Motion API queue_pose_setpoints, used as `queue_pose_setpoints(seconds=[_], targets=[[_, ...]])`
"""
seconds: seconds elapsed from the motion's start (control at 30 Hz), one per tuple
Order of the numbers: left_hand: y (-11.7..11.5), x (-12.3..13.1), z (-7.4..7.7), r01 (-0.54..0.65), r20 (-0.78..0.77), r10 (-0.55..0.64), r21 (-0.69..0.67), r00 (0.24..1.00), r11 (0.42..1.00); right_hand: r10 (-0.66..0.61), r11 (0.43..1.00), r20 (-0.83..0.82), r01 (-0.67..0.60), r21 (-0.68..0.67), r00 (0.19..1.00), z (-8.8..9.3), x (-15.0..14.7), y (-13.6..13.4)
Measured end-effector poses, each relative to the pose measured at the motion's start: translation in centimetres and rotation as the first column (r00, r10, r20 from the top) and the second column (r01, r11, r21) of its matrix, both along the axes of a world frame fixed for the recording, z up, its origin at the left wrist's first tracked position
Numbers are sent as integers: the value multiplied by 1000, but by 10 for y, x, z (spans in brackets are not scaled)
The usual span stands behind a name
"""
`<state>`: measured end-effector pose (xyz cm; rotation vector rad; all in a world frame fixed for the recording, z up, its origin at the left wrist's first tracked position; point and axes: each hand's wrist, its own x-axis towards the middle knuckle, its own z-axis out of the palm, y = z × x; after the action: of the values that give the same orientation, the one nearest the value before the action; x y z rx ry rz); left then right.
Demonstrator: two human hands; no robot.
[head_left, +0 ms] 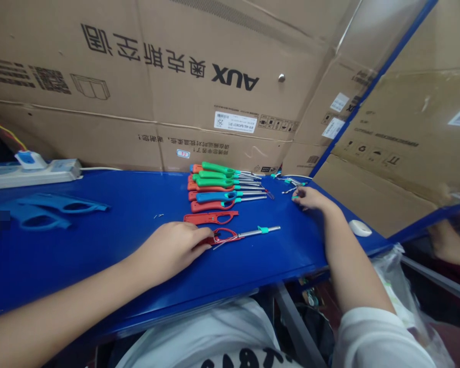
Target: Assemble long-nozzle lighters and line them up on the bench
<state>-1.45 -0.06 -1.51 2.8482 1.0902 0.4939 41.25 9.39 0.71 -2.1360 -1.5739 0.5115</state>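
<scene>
My left hand [176, 249] is closed over the handle end of a red long-nosed lighter [225, 236] lying flat, with thin wires along its trigger loop. A green piece [263, 230] sits on that lighter's metal tube. Just beyond it lies a separate red handle shell [210, 218]. Farther back, several lighters [214, 197] with green, blue, red and orange handles are lined up, tubes pointing right. My right hand [309, 198] pinches at a small green part [295, 198], near loose metal tubes with green pieces [294, 182] and small wires.
Blue handle shells [46, 208] and a white power strip [34, 174] are at the left. Tiny metal bits [158, 215] lie mid-table. A white rounded object [359, 228] rests at the right edge. Cardboard walls [168, 117] stand behind and to the right.
</scene>
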Motion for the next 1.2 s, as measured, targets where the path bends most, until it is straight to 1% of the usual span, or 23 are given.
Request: queue_pose_setpoints(seconds=[0.07, 0.13, 0.2, 0.27, 0.33, 0.37, 0.43, 0.53, 0.7, 0.77, 0.83, 0.9, 0.97, 1.03, 1.1, 1.2], targets=[[0, 0, 0, -10, -27, 10, -11, 1000, 1000, 75, 997, -59, -74, 18, 995, 3, -10, -6], [-1, 1, 1, -13, -37, 12, -26, 999, 1000, 159, 986, -126, -152, 66, 979, 6, -24, -15], [-3, 2, 3, -7, -19, 6, -41, 1000, 999, 247, 967, -186, -230, 110, 951, 6, -42, -28], [-3, 3, 4, 8, 8, -7, -48, 1000, 999, 346, 937, -212, -322, 138, 914, 1, -63, -42], [-3, 4, 5, 29, 23, -28, -54, 999, 998, 451, 889, -157, -425, 171, 879, -7, -83, -54], [-3, 4, 5, 41, 26, -40, -58, 999, 997, 477, 872, -111, -454, 182, 872, -12, -92, -58], [-2, 4, 4, 60, 27, -59, -69, 998, 996, 479, 861, -8, -468, 199, 878, -20, -105, -63], [-1, 3, 3, 81, 28, -79, -82, 997, 993, 499, 841, 70, -502, 202, 864, -24, -109, -61], [-1, 3, 5, 108, 60, -103, -88, 993, 990, 612, 771, 91, -619, 149, 785, -17, -97, -56], [-1, 4, 6, 107, 68, -101, -98, 993, 989, 633, 754, 112, -643, 133, 766, -14, -99, -58], [0, 4, 5, 107, 77, -99, -108, 992, 988, 653, 731, 118, -663, 158, 748, -11, -108, -63], [0, 4, 4, 107, 88, -97, -117, 991, 987, 702, 674, 117, -709, 205, 702, -9, -121, -70], [1, 4, 3, 106, 110, -92, -125, 990, 987, 768, 590, 131, -772, 236, 627, -5, -135, -77], [0, 4, 3, 103, 141, -81, -151, 987, 983, 809, 522, 168, -820, 233, 563, -3, -147, -83], [0, 4, 5, 97, 173, -64, -189, 983, 977, 827, 482, 213, -852, 206, 520, -3, -156, -85], [0, 4, 6, 92, 202, -46, -226, 978, 970, 839, 444, 275, -883, 155, 470, -5, -164, -84]])
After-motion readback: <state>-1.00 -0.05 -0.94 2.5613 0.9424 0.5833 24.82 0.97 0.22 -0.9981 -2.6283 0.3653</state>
